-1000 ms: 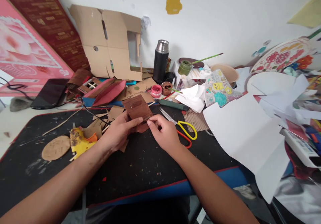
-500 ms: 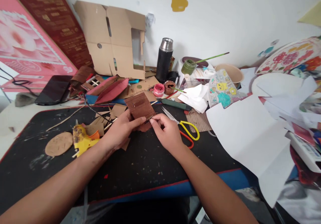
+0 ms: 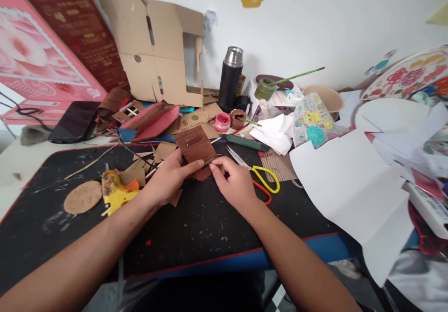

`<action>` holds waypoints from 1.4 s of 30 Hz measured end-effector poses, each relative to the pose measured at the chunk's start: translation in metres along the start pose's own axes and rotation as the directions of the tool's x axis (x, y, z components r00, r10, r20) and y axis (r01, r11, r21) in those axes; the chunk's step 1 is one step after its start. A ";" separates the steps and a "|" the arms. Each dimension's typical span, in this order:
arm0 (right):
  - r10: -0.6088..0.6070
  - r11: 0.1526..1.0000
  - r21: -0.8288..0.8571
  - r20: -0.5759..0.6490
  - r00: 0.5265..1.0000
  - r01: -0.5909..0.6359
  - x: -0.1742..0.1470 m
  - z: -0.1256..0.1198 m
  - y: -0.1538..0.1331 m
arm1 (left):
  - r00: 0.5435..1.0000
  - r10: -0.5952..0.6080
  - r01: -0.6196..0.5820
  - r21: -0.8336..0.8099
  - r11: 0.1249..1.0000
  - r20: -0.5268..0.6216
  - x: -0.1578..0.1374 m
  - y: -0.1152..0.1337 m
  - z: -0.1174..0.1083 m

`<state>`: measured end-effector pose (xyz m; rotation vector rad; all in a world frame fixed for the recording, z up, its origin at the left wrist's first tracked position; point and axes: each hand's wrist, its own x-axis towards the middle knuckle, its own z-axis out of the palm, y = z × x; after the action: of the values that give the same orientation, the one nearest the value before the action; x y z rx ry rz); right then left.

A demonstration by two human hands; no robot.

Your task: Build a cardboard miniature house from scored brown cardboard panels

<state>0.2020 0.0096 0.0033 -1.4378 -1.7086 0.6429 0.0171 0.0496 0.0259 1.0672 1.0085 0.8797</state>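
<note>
A brown-painted cardboard piece with a small slot-like strip on its face is tilted up above the black mat. My left hand grips it along its lower left, thumb on the near side. At its lower right edge, my right hand is closed in a pinch; whatever lies between those fingertips is too small to make out. Scissors with one yellow and one red handle lie just right of my right hand. A yellow glue gun rests left of my left forearm.
Cardboard scraps and a round cardboard disc lie on the left. Behind are a black flask, a red paint jar, a brown paint jar and a green-handled cutter. White paper covers the right side.
The camera view has shifted slightly. Both hands keep nearly the same hold on the brown cardboard piece, with hardly any movement.
</note>
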 end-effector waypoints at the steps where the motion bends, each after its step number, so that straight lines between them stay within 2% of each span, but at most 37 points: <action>1: -0.002 1.000 -0.015 0.001 1.000 0.002 0.000 0.000 0.000 | 1.000 0.003 -0.003 0.002 1.000 0.000 0.000 0.000 0.000; 10: -0.072 0.992 -0.105 0.011 0.997 0.073 -0.001 -0.001 0.002 | 0.999 -0.044 0.042 -0.096 0.995 -0.016 0.002 -0.001 -0.002; 18: 0.043 0.999 0.019 0.009 0.999 -0.043 0.001 -0.001 0.000 | 1.000 -0.006 0.006 -0.010 1.000 -0.008 0.002 -0.005 -0.003; 28: 0.054 0.995 0.084 -0.001 0.999 -0.053 0.001 0.000 0.000 | 1.000 -0.001 0.001 0.004 1.000 0.012 0.000 -0.005 -0.002; 42: 0.074 0.995 0.068 0.001 0.997 -0.074 0.000 0.000 0.000 | 1.000 -0.017 0.017 -0.022 1.000 0.020 0.001 -0.003 0.000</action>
<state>0.2016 0.0100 0.0032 -1.4589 -1.6227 0.7327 0.0180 0.0493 0.0227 1.0454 0.9882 0.8630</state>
